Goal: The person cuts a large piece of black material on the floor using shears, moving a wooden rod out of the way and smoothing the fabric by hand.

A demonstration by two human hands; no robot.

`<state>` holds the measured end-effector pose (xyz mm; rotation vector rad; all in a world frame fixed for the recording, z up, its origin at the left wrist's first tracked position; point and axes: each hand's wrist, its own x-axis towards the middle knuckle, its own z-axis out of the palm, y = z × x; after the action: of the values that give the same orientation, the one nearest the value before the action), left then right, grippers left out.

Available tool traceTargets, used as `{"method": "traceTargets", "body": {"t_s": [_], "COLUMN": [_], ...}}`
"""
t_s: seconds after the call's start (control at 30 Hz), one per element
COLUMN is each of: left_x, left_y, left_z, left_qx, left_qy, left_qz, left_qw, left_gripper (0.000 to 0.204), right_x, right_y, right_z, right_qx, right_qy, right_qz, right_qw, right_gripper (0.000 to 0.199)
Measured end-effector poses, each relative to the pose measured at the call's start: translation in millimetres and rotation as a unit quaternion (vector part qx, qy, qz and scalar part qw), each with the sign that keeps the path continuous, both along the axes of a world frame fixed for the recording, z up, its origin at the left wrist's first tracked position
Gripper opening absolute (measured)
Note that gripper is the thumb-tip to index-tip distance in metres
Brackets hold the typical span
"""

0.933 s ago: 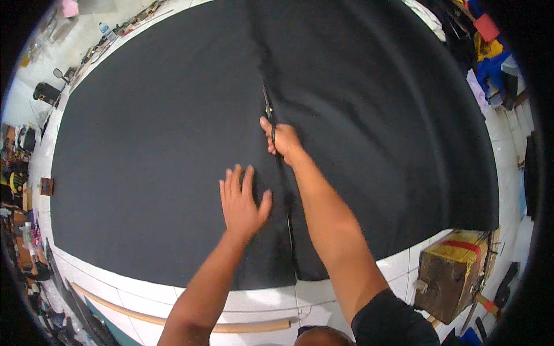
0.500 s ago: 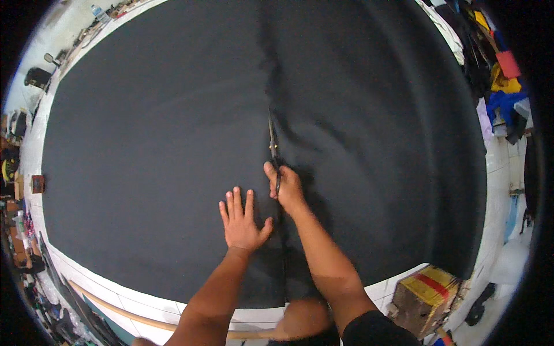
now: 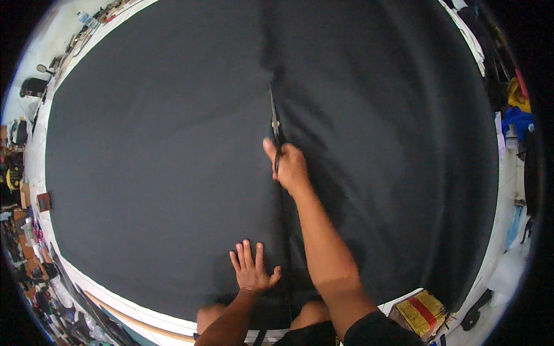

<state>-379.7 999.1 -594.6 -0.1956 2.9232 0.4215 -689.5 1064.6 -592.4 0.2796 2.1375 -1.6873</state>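
Observation:
A large sheet of black fabric (image 3: 161,150) covers a big white table (image 3: 55,63). My right hand (image 3: 290,166) grips a pair of black scissors (image 3: 274,118) whose blades point away from me along a cut line running down the middle of the cloth. My left hand (image 3: 251,270) lies flat, fingers spread, on the fabric just left of the cut, near the table's front edge. The slit between the two cloth halves runs from the scissors back toward my body.
A wooden strip (image 3: 138,320) lies along the table's near edge. A yellow and red box (image 3: 421,308) sits on the floor at lower right. Cluttered shelves (image 3: 23,242) line the left side, and coloured cloth (image 3: 516,109) is piled at the right.
My right hand and the scissors have advanced farther along the cut, away from me. My left hand now lies well behind the right, still flat on the cloth.

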Motion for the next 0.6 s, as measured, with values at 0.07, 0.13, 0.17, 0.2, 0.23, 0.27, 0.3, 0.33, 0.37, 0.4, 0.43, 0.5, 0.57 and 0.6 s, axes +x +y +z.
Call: {"method": "traceTargets", "body": {"t_s": [0.07,0.13,0.17,0.2,0.23,0.27,0.3,0.33,0.37,0.4,0.43,0.5,0.57,0.6], "left_x": [3.6,-2.7,-0.7,-1.3,-2.4,-1.5,-0.7,1.3,-6.9,-17.8,-30.7,-134.0,-272.9,-334.5], "left_y": [1.0,0.6,0.7,1.6,0.6,0.1,-0.5,-1.0,-1.7,-3.2,-5.4,-37.7,-69.2,-90.8], "left_z": [1.8,2.0,3.6,4.1,0.4,-0.8,-1.6,-0.7,5.5,13.0,18.2,25.1,25.7,22.3], "left_qx": [-0.002,-0.001,-0.002,0.001,0.002,0.004,0.007,-0.010,0.002,0.017,0.033,0.053,0.054,0.051], "left_qy": [-0.023,-0.026,-0.030,-0.030,-0.016,-0.008,0.001,0.018,0.035,0.054,0.071,0.144,0.219,0.264], "left_qz": [0.008,0.007,0.005,0.000,-0.004,-0.002,-0.002,0.002,0.024,0.043,0.060,0.117,0.100,0.094], "left_qw": [1.000,1.000,1.000,1.000,1.000,1.000,1.000,1.000,0.999,0.998,0.995,0.981,0.969,0.959], "left_gripper": [0.093,0.093,0.093,0.093,0.093,0.093,0.093,0.084,0.078,0.071,0.065,0.048,0.043,0.045], "right_x": [-38.0,-76.4,-94.2,-115.6,-135.7,-148.2,-150.7,-149.9,-150.2,-150.2,-152.6,-152.3,-153.0,-150.4], "right_y": [-10.3,-23.1,-27.3,-26.0,-28.4,-34.3,-37.3,-38.4,-38.4,-37.2,-33.8,-28.8,-24.5,-33.8], "right_z": [11.1,15.1,8.0,-1.2,-4.5,-3.2,-3.3,-3.6,-4.1,-5.0,-5.8,-4.5,-5.1,-0.7], "right_qx": [-0.044,-0.007,-0.003,0.004,0.009,0.013,0.020,0.027,0.036,0.066,0.062,0.053,0.025,0.025], "right_qy": [-0.040,-0.035,-0.025,-0.011,0.004,0.012,0.009,0.006,0.005,-0.011,-0.005,0.003,-0.017,-0.015], "right_qz": [0.001,0.000,0.001,-0.002,0.000,-0.001,0.005,0.010,0.015,0.023,0.020,0.020,-0.005,0.000], "right_qw": [0.998,0.999,1.000,1.000,1.000,1.000,1.000,1.000,0.999,0.997,0.998,0.998,1.000,1.000], "right_gripper": [0.058,0.058,0.058,0.059,0.059,0.060,0.060,0.060,0.061,0.066,0.063,0.061,0.060,0.059]}}
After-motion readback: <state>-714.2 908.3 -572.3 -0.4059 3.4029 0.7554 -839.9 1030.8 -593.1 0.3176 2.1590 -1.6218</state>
